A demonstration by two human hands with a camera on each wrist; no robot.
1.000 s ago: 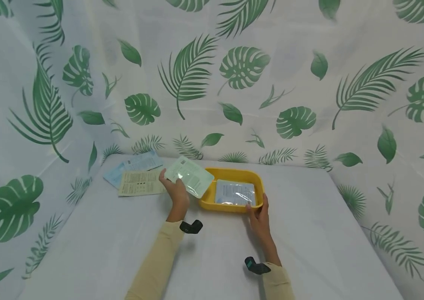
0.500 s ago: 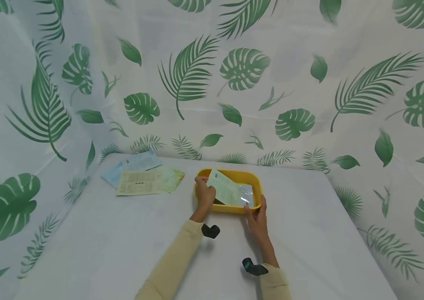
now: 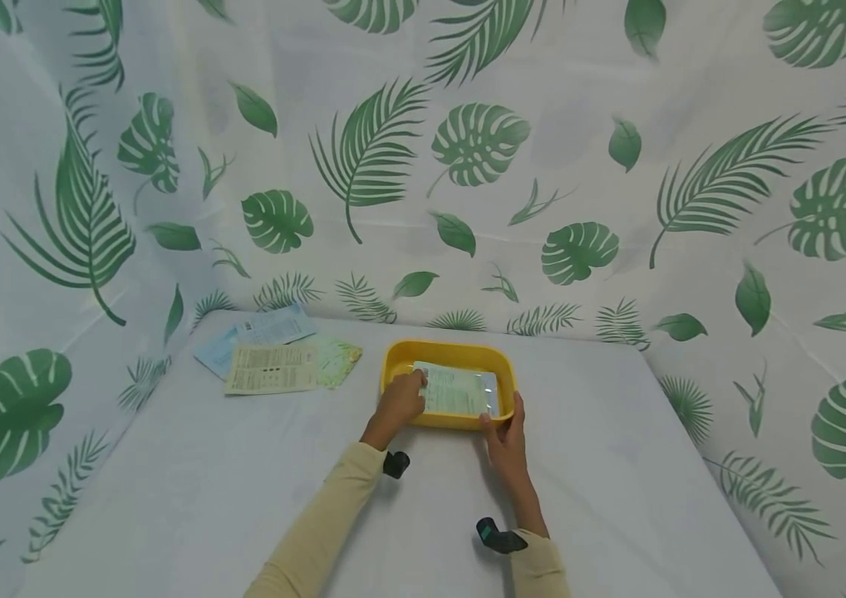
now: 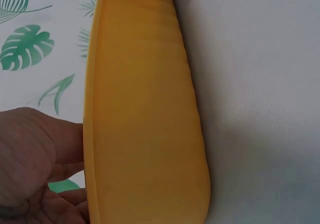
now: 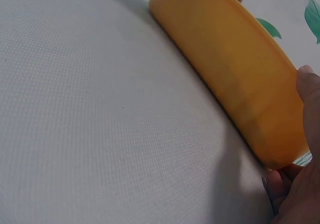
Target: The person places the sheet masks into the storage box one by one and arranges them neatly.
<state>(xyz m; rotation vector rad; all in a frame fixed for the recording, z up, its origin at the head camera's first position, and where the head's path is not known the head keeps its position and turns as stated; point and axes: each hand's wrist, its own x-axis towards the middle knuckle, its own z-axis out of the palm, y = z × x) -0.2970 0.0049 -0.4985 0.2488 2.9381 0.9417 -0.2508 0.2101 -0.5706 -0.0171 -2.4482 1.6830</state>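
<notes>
A yellow tray (image 3: 447, 422) stands toward the back of the white table. Inside it lies a pale green printed packet (image 3: 454, 392), flat and glossy, over a pale blue one (image 3: 493, 394) whose right end shows. My left hand (image 3: 397, 400) reaches over the tray's front left corner, fingers curled at the green packet's left end. In the left wrist view the tray wall (image 4: 142, 109) hides those fingertips. My right hand (image 3: 507, 444) grips the tray's front right corner, thumb at the front rim and fingers around the right side, as the right wrist view also shows.
Left of the tray several flat packets lie overlapping: a cream one (image 3: 271, 370), a green-and-yellow one (image 3: 336, 362) and a pale blue one (image 3: 277, 324). A leaf-printed curtain (image 3: 423, 166) hangs behind the white table (image 3: 617, 465).
The left hand has carried the green packet rightward from beside the other packets into the tray, where it now lies flat over the blue one. The right hand has kept its hold on the tray.
</notes>
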